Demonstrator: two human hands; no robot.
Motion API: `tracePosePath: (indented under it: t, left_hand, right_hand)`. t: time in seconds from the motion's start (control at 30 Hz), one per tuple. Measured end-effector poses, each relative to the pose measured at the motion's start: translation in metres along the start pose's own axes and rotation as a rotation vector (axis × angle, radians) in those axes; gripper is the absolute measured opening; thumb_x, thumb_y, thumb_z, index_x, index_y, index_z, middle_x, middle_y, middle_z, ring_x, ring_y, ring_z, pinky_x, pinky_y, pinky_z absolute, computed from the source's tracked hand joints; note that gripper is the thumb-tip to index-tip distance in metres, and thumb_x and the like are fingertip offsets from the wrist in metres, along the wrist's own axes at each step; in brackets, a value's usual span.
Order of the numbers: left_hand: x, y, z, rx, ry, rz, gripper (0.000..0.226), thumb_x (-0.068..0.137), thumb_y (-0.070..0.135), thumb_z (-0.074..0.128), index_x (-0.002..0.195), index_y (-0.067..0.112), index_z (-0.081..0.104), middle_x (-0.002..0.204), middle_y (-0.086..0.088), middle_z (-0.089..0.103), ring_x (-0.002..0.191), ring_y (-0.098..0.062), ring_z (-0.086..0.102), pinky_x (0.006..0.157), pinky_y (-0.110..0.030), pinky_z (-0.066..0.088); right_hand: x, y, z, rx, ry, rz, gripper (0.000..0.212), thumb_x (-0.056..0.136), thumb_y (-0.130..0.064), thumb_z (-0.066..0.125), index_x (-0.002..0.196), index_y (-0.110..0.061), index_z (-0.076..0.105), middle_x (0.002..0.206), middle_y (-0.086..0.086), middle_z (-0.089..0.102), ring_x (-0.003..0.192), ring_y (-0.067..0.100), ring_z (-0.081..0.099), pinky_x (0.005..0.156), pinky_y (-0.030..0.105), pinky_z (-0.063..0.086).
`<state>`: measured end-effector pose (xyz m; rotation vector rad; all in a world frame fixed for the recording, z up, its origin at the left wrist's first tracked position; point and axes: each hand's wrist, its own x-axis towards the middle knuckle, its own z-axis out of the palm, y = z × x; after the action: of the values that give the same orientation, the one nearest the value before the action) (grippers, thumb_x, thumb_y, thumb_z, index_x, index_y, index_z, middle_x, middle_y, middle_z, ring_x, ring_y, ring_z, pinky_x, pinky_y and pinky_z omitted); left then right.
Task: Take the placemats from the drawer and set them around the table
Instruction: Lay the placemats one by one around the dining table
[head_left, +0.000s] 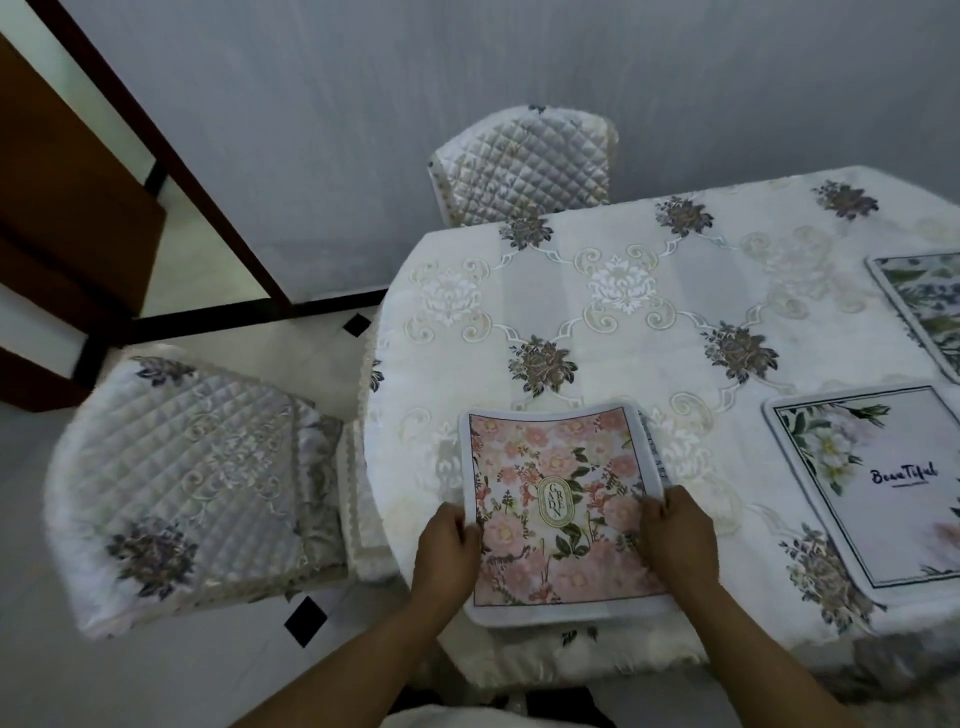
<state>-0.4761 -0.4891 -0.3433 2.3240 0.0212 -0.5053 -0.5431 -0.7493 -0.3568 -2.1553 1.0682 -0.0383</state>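
A pink floral placemat (556, 467) with a "Garden" label lies near the table's front edge, its far end curling up slightly. My left hand (449, 545) grips its left edge and my right hand (672, 530) grips its right edge. Another mat's edge (652, 447) peeks out underneath on the right side. A white placemat with green leaves and the word "Beautiful" (878, 483) lies flat to the right. A third placemat with blue-green leaves (930, 306) lies at the far right, cut off by the frame.
The table (623, 291) wears a cream embroidered cloth with dark flower motifs. A quilted covered chair (182, 483) stands at the left, another chair (530, 166) at the far side against the grey wall. A dark wooden door frame (171, 171) stands at the left.
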Motion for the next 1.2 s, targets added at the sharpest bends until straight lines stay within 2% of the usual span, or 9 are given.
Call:
tracePosePath:
  t: [0.13,0.27,0.37,0.47,0.57,0.67,0.9,1.0,1.2]
  left_hand:
    - [0.02,-0.023,-0.055,0.017,0.043,0.115,0.011,0.095,0.02,0.051,0.085,0.02,0.048,0.077,0.002,0.056,0.069,-0.014,0.054,0.053,-0.023,0.034]
    - [0.05,-0.051,-0.125,0.023,0.044,0.241,0.012,0.096,0.019,0.051,0.084,0.02,0.048,0.075,0.003,0.053,0.066,-0.009,0.05,0.053,-0.023,0.033]
    - [0.072,-0.074,-0.185,0.033,-0.009,0.349,0.007,0.096,0.019,0.05,0.089,0.02,0.052,0.078,0.005,0.056,0.069,-0.01,0.054,0.053,-0.024,0.036]
    - [0.09,-0.089,-0.237,0.072,-0.039,0.442,0.008,0.095,0.022,0.051,0.09,0.016,0.053,0.081,0.0,0.058,0.071,-0.016,0.055,0.056,-0.03,0.041]
    - [0.11,-0.092,-0.276,0.099,-0.077,0.469,0.011,0.094,0.024,0.052,0.086,0.016,0.052,0.079,-0.003,0.058,0.07,-0.019,0.055,0.057,-0.032,0.042]
    - [0.132,-0.083,-0.296,0.101,-0.146,0.508,0.013,0.093,0.022,0.053,0.083,0.015,0.05,0.078,-0.005,0.058,0.068,-0.016,0.052,0.055,-0.029,0.037]
    - [0.182,-0.054,-0.307,0.142,-0.18,0.598,0.009,0.094,0.024,0.053,0.086,0.02,0.051,0.081,0.002,0.059,0.072,-0.013,0.055,0.054,-0.026,0.036]
    - [0.211,-0.05,-0.313,0.179,-0.165,0.617,0.008,0.094,0.025,0.052,0.088,0.021,0.049,0.083,0.001,0.057,0.074,-0.016,0.054,0.059,-0.029,0.037]
    - [0.267,-0.054,-0.331,0.242,-0.166,0.63,0.013,0.095,0.029,0.051,0.091,0.016,0.053,0.089,-0.003,0.06,0.078,-0.018,0.055,0.06,-0.03,0.037]
  right_hand:
    - [-0.034,-0.034,0.023,0.004,0.041,-0.019,0.027,0.093,-0.022,0.051,0.068,-0.015,0.042,0.058,0.007,0.05,0.052,0.023,0.049,0.046,0.029,0.029]
    - [-0.075,-0.08,0.062,0.073,0.081,-0.024,0.028,0.095,-0.024,0.052,0.069,-0.017,0.042,0.058,0.006,0.05,0.052,0.021,0.049,0.045,0.029,0.027]
    - [-0.113,-0.12,0.101,0.121,0.146,-0.012,0.03,0.095,-0.022,0.053,0.068,-0.015,0.041,0.058,0.007,0.048,0.051,0.022,0.048,0.044,0.03,0.027]
    - [-0.151,-0.156,0.131,0.129,0.189,0.022,0.029,0.095,-0.022,0.053,0.071,-0.008,0.044,0.058,0.01,0.048,0.05,0.024,0.047,0.045,0.03,0.028]
    - [-0.18,-0.188,0.145,0.161,0.239,0.053,0.024,0.095,-0.024,0.052,0.074,-0.013,0.046,0.06,0.004,0.049,0.053,0.02,0.049,0.046,0.028,0.026]
    - [-0.195,-0.209,0.146,0.175,0.301,0.095,0.016,0.094,-0.025,0.05,0.083,-0.015,0.053,0.064,-0.002,0.053,0.057,0.016,0.051,0.047,0.026,0.027]
    - [-0.182,-0.235,0.157,0.231,0.417,0.169,0.032,0.093,-0.02,0.054,0.064,-0.018,0.04,0.057,0.004,0.046,0.05,0.019,0.045,0.046,0.029,0.026]
    - [-0.166,-0.252,0.174,0.248,0.417,0.194,0.032,0.092,-0.022,0.055,0.064,-0.01,0.044,0.058,0.009,0.05,0.05,0.023,0.049,0.046,0.03,0.031]
    - [-0.159,-0.29,0.207,0.296,0.46,0.299,0.031,0.091,-0.024,0.054,0.067,-0.008,0.043,0.059,0.011,0.05,0.052,0.025,0.047,0.049,0.033,0.033]
